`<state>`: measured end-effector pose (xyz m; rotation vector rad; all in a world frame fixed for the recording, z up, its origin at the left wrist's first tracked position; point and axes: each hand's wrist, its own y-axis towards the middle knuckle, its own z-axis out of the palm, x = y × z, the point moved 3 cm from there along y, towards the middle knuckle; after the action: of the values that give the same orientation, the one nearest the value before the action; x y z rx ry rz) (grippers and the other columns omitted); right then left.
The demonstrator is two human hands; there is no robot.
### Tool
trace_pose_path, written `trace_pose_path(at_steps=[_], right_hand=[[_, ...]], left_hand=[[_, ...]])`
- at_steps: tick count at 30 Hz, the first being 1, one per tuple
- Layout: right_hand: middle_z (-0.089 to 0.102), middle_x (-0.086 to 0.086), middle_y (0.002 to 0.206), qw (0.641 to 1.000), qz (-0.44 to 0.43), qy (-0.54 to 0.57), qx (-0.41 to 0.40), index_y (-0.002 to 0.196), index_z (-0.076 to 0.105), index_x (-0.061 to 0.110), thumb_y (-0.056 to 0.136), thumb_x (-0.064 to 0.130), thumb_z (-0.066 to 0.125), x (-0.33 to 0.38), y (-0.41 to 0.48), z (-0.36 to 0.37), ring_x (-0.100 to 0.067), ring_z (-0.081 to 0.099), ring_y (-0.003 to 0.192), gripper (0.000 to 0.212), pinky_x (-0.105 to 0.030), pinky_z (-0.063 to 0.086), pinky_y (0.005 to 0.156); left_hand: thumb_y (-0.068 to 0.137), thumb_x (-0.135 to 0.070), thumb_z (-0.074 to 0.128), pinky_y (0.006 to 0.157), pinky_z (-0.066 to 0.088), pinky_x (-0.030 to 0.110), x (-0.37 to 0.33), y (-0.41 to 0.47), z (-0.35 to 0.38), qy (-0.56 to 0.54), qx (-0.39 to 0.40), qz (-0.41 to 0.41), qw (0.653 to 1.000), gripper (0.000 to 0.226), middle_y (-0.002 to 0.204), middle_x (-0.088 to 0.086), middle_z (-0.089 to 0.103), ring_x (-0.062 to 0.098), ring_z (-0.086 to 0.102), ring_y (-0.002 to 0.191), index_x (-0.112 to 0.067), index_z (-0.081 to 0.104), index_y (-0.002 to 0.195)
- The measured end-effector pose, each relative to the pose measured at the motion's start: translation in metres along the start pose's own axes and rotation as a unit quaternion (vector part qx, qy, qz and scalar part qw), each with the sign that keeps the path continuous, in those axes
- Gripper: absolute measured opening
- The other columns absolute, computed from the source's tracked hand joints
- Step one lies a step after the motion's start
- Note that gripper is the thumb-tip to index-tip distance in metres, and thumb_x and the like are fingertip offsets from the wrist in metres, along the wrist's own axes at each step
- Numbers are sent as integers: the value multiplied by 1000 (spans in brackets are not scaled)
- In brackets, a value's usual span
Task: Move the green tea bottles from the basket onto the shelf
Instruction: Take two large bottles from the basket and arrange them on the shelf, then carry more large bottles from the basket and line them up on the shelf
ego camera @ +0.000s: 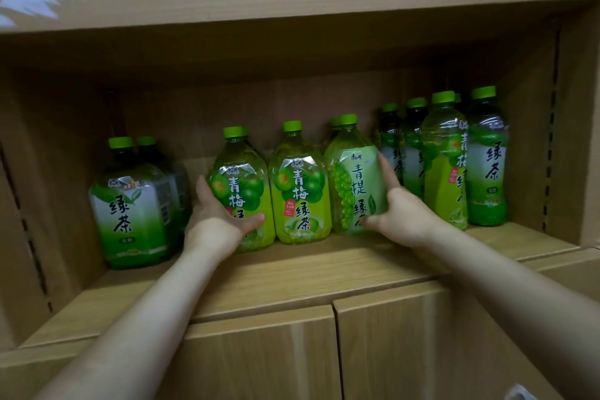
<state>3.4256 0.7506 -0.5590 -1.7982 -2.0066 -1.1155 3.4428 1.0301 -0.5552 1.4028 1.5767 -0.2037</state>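
Several green-capped tea bottles stand in a row on the wooden shelf. My left hand is wrapped around the lower left side of a wide plum green tea bottle. My right hand grips the right side of a pale grape green tea bottle, which leans slightly to the left. Between them stands another plum green tea bottle, untouched. A dark green tea bottle stands at the far left. The basket is out of view.
Taller slim green tea bottles crowd the shelf's right end against the side wall. The upper shelf board hangs close above, carrying white and peach-labelled bottles. Closed cabinet doors lie below. Bare shelf shows in front of the bottles.
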Motion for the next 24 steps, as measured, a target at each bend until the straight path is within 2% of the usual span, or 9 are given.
trace_pose_path(at_steps=[2, 4, 6, 8, 11, 14, 16, 19, 24], right_hand=[[51, -15, 137, 999, -13, -21, -28, 152, 1, 32, 81, 19, 71, 6, -12, -15, -30, 55, 119, 101, -41, 42, 106], [54, -10, 134, 997, -50, -33, -54, 150, 24, 25, 85, 18, 67, 13, -27, -36, -27, 57, 116, 79, -36, 45, 101], [62, -5, 124, 994, -85, -36, -52, 142, 43, 23, 87, 17, 64, 21, -44, -57, -21, 61, 107, 59, -31, 47, 95], [68, 2, 109, 993, -107, -49, -29, 131, 55, 25, 89, 18, 62, 24, -61, -75, -15, 63, 99, 43, -32, 49, 95], [67, 11, 94, 988, -124, -87, 4, 120, 62, 29, 91, 23, 61, 20, -89, -101, -6, 63, 90, 30, -34, 53, 89], [66, 15, 87, 979, -139, -147, 24, 116, 64, 32, 91, 28, 61, 9, -117, -125, 0, 62, 82, 26, -19, 52, 77], [66, 15, 86, 972, -140, -185, 25, 116, 64, 35, 89, 31, 61, 0, -140, -142, 2, 63, 81, 26, -16, 53, 74], [69, 15, 87, 961, -130, -244, 20, 114, 64, 36, 88, 35, 60, -21, -178, -172, 2, 65, 81, 26, -21, 55, 78], [68, 21, 77, 952, -62, -299, 40, 109, 66, 36, 85, 40, 62, -87, -258, -241, 5, 62, 70, 24, -11, 46, 66]], left_hand=[[61, -41, 86, 108, 35, 50, -10, -7, -5, 44, -44, 29, 998, 123, 154, 12, 27, 35, 32, 137, -23, 3, 150], [71, -40, 79, 110, 30, 48, -29, -19, -11, 81, -89, 92, 989, 108, 155, 13, 22, 36, 24, 140, -19, 8, 149], [80, -36, 71, 110, 31, 44, -53, -36, -15, 77, -104, 179, 975, 84, 149, 13, 34, 33, 32, 135, -18, 23, 146], [85, -28, 66, 102, 40, 38, -76, -55, -11, 41, -65, 267, 961, 57, 134, 8, 52, 23, 48, 122, -19, 45, 137], [87, -19, 64, 84, 52, 27, -106, -93, 4, -29, 17, 353, 935, 29, 111, -2, 66, 8, 59, 95, -19, 66, 116], [86, -19, 63, 71, 51, 19, -134, -135, 27, -60, 84, 416, 903, 17, 92, -3, 72, 4, 61, 80, -17, 73, 99], [85, -22, 60, 69, 50, 18, -153, -165, 42, -65, 115, 455, 881, 18, 87, -5, 73, 3, 62, 77, -17, 74, 95], [84, -20, 60, 69, 53, 20, -183, -217, 67, -73, 165, 511, 840, 18, 88, -5, 74, 4, 65, 78, -17, 74, 95], [82, -15, 60, 68, 49, 15, -244, -316, 116, -123, 236, 578, 772, 20, 86, -5, 73, 5, 64, 76, -17, 73, 97]])
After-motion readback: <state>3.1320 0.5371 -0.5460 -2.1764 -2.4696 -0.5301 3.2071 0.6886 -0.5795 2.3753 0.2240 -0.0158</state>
